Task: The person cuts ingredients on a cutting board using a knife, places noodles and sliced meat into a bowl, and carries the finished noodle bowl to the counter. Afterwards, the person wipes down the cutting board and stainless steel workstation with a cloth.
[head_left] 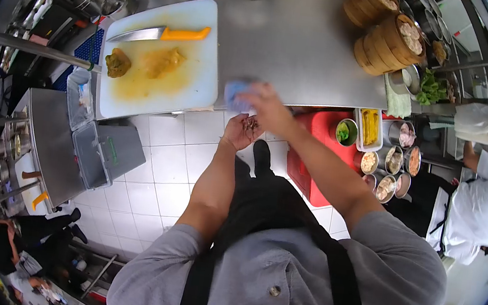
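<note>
My right hand [262, 101], blurred by motion, grips a bluish cloth [238, 94] at the front edge of the steel counter [305, 50]. Just below that edge, my left hand [240, 131] is turned palm up, with small brown scraps [251, 126] lying in it. To the left, a white cutting board [196, 95] carries a knife [149, 33] with an orange handle, a brownish-green lump [118, 63] and a wet yellow pile [163, 63].
Bamboo steamers [385, 48] stand at the back right. Below the counter's right part are a red container [317, 155] and several metal tubs of ingredients [390, 158]. A grey bin [107, 154] is at left. A co-worker [479, 199] in white is at far right.
</note>
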### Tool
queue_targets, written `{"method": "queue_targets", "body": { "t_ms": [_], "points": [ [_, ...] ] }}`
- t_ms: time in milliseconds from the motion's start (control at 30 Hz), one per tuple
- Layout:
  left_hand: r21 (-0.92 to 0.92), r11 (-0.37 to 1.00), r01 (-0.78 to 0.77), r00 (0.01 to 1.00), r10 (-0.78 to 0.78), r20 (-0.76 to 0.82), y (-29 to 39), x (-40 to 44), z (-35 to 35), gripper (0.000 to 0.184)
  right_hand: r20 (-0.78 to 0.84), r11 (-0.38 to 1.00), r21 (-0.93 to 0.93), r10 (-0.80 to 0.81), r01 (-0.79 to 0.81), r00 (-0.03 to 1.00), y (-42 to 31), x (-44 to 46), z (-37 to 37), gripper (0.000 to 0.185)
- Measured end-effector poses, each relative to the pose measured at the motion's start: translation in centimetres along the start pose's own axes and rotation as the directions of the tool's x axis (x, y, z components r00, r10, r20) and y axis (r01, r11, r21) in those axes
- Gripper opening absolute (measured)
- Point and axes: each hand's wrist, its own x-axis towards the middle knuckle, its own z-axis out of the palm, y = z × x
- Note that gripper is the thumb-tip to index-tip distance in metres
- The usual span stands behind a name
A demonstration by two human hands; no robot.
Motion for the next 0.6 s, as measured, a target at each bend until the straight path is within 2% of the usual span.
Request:
{"method": "queue_targets", "body": {
  "t_ms": [33,67,100,167,200,267,300,367,433,500,533,600],
  "points": [
    [0.06,0.998,0.009,0.994,-0.003,-0.109,0.1,-0.6,0.1,0.046,-0.141,0.991,-0.135,-0.044,0.025,0.989,1.7,1.8,-0.2,0.051],
    [0.057,0.997,-0.044,0.986,0.052,-0.157,0.0,-1.1,0.7,0.045,-0.192,0.976,-0.152,0.123,-0.154,0.974,3.2,4.3,-0.9,0.048],
    [0.056,0.996,-0.063,0.985,0.071,-0.158,0.2,-1.5,0.5,0.045,-0.245,0.931,-0.159,0.285,-0.328,0.927,4.8,7.0,-1.6,0.046],
    [0.038,0.993,-0.113,0.986,0.117,-0.115,0.9,-2.2,-0.2,0.045,-0.302,0.884,-0.101,0.41,-0.456,0.861,7.9,12.3,-1.2,0.044],
    [0.039,0.992,-0.124,0.984,0.128,-0.121,1.2,-2.7,-0.2,0.045,-0.297,0.888,-0.093,0.406,-0.45,0.864,8.1,14.1,-0.6,0.044],
    [0.081,0.978,-0.191,0.96,0.204,-0.193,2.0,-3.5,0.3,0.045,-0.182,0.87,-0.288,0.36,-0.4,0.915,7.9,16.9,0.5,0.045],
    [0.076,0.976,-0.203,0.957,0.214,-0.194,2.4,-3.9,0.6,0.045,-0.174,0.875,-0.287,0.352,-0.39,0.92,7.4,16.8,1.1,0.045],
    [0.096,0.98,-0.174,0.976,0.184,-0.114,3.0,-4.9,0.7,0.046,-0.147,0.958,-0.254,0.097,-0.132,0.984,5.8,14.6,2.9,0.048],
    [0.173,0.966,-0.19,0.97,0.211,-0.116,3.1,-5.0,1.0,0.048,-0.029,0.96,-0.279,-0.007,-0.001,1.0,3.9,10.2,2.6,0.042],
    [0.184,0.969,-0.165,0.957,0.202,-0.208,2.3,-4.6,1.9,0.046,0.126,0.976,-0.199,-0.059,0.083,0.99,2.0,5.7,3.1,0.043],
    [0.186,0.968,-0.166,0.958,0.203,-0.201,1.7,-4.1,0.2,0.046,0.174,0.984,-0.131,-0.099,0.123,0.98,0.3,3.5,2.6,0.044],
    [0.043,0.958,-0.284,0.951,0.275,0.143,1.3,-4.1,-4.6,0.043,0.235,0.97,-0.005,-0.236,0.244,0.943,-2.4,0.0,2.9,0.046]
  ]
}}
